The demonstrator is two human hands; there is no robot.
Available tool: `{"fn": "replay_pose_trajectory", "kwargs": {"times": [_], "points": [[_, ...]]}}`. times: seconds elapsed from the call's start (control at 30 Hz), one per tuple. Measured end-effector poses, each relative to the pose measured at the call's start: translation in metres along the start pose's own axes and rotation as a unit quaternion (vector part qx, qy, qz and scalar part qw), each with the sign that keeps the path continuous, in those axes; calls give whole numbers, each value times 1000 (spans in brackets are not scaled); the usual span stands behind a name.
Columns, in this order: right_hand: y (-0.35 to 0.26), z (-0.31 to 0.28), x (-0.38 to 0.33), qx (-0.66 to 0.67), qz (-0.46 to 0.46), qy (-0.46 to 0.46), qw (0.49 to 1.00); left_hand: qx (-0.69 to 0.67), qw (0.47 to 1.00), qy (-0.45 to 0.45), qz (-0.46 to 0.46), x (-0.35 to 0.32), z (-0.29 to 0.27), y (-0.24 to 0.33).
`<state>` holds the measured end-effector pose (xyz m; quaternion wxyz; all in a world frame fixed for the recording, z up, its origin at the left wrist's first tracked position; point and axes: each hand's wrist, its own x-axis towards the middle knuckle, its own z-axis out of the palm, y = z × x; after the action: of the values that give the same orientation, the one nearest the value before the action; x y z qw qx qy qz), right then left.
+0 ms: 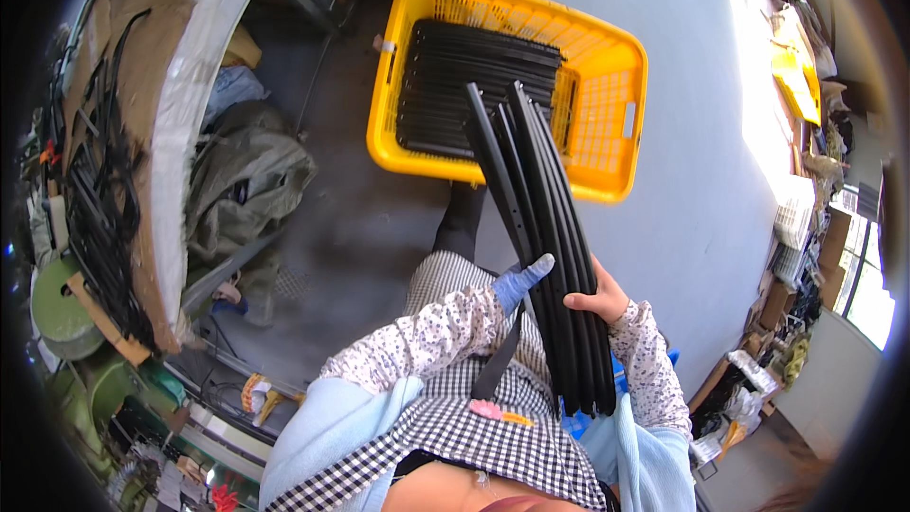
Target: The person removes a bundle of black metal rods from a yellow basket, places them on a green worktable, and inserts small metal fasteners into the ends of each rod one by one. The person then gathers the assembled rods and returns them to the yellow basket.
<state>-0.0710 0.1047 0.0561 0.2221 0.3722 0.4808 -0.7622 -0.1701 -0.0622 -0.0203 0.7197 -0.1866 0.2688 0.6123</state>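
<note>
A bundle of long black strips (pixel 559 228), several side by side, slants across my lap between both hands. My left hand (pixel 521 283), in a blue glove, is closed on the bundle's left side with the thumb pointing up along it. On the other side my bare right hand (pixel 602 296) grips the strips, thumb laid across the front. At the far end the strips fan apart slightly, over the near rim of a yellow plastic basket (pixel 607 147). Inside the basket lies a stack of similar black strips (pixel 479 76). My fingers behind the bundle are hidden.
On the left, a workbench (pixel 175 147) holds a pile of thin black strips (pixel 104 199). Crumpled grey-green sheeting (pixel 251 175) lies below its edge. Green machinery (pixel 66 308) stands at the lower left. Boxes and a white crate (pixel 794 209) line the right wall.
</note>
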Motion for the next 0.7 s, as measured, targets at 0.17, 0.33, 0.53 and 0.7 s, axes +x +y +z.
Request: {"fn": "replay_pose_trajectory", "kwargs": {"times": [0.17,0.33,0.53,0.7], "points": [[-41,-76,126,-66,32,-40,997,-147,986,54,54,105,-26,49],[-47,-140,273,-176,46,-104,978,-246,961,89,89,202,-87,89],[-29,-192,448,-167,119,-215,955,-328,926,122,140,315,-182,110],[-23,-201,573,-423,1,-269,865,-340,904,156,206,377,-250,143]]}}
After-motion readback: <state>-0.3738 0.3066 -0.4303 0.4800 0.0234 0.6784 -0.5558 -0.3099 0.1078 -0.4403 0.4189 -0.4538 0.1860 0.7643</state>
